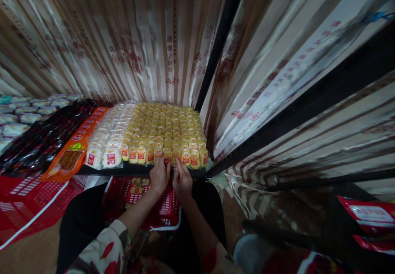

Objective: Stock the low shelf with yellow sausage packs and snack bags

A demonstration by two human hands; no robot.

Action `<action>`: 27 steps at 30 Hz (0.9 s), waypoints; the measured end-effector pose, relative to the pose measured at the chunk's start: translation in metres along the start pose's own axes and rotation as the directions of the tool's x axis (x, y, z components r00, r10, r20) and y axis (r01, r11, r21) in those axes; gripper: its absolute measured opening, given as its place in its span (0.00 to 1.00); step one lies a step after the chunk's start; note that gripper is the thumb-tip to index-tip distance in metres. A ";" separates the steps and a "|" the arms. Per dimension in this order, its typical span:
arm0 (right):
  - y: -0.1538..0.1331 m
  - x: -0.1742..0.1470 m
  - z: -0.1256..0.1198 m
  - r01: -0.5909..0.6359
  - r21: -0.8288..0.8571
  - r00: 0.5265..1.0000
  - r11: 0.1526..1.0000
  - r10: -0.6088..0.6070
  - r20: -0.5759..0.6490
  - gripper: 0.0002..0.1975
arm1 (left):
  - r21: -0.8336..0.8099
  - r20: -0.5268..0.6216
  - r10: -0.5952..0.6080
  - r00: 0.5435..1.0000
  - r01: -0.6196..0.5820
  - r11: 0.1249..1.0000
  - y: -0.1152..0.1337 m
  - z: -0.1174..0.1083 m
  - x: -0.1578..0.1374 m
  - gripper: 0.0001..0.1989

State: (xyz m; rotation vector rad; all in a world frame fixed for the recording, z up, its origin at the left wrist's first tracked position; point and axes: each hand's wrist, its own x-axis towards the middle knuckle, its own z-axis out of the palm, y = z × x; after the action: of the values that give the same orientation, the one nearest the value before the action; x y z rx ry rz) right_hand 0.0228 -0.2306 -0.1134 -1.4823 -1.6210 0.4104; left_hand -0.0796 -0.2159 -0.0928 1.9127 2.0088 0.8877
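Observation:
Rows of small yellow packets (165, 126) with red and white labels stand packed together on a black shelf (135, 170). My left hand (159, 176) is at the front row, its fingers closed on the edge of one yellow packet. Just beside it, my right hand (182, 179) has its fingers curled in and their tips on the front of the same row. My fingers partly cover the packets between them. White round packets (112, 152) with red labels line up left of the yellow ones. A red basket (166, 210) holding a few yellow packets sits on my lap below my hands.
Orange snack bags (70, 159) and dark glossy bags (40, 134) lie to the left, with white packs (29, 117) beyond. Another red basket (31, 208) is at lower left. Black metal posts (220, 39) and a striped curtain (148, 31) stand behind; red bags (370, 216) lie at right.

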 end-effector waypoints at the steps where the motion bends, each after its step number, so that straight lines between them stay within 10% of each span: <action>1: 0.000 0.000 0.000 0.000 0.002 1.000 1.000 0.000 0.006 0.22 | 0.012 0.016 0.000 1.000 0.000 1.000 0.000 -0.001 -0.001 0.09; 20: 0.000 0.002 -0.002 0.011 0.015 1.000 1.000 -0.011 0.007 0.21 | -0.061 -0.068 0.165 0.984 -0.169 0.984 -0.005 0.005 -0.008 0.15; 27: -0.004 -0.019 -0.018 0.230 0.007 0.966 0.973 -0.228 -0.118 0.21 | 0.004 -0.022 0.215 0.976 -0.215 0.977 -0.004 0.007 -0.020 0.20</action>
State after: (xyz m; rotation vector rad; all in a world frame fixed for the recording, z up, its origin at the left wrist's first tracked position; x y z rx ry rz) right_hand 0.0322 -0.2546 -0.1072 -1.2615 -1.6659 0.2051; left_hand -0.0764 -0.2331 -0.1053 2.1612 1.8380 0.9614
